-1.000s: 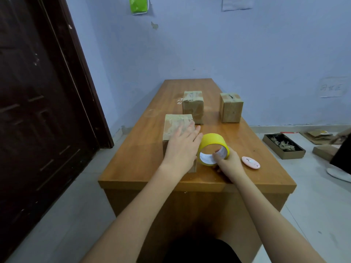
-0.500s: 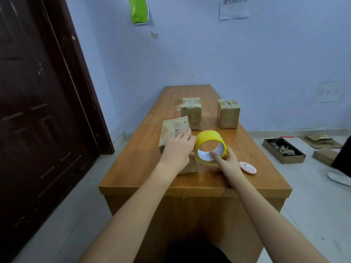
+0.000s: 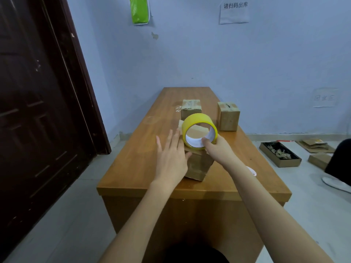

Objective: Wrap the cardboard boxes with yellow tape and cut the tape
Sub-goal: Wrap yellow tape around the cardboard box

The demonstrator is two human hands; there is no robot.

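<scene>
Wooden table [image 3: 133, 179], long, near edge toward the person. Near edge, centre: cardboard box [image 3: 197, 166], tilted, one corner raised. Left hand [image 3: 171, 158], fingers straight and spread, pressed flat against the box's left side. Right hand [image 3: 218, 150] pinching the yellow tape roll [image 3: 199, 130], thumb inside the white core; roll held upright over the box top. Right edge, near: small pink-white disc [image 3: 252, 170], mostly hidden behind the right forearm. Far half: two closed cardboard boxes, left [image 3: 190, 109], right [image 3: 228, 116], standing apart.
</scene>
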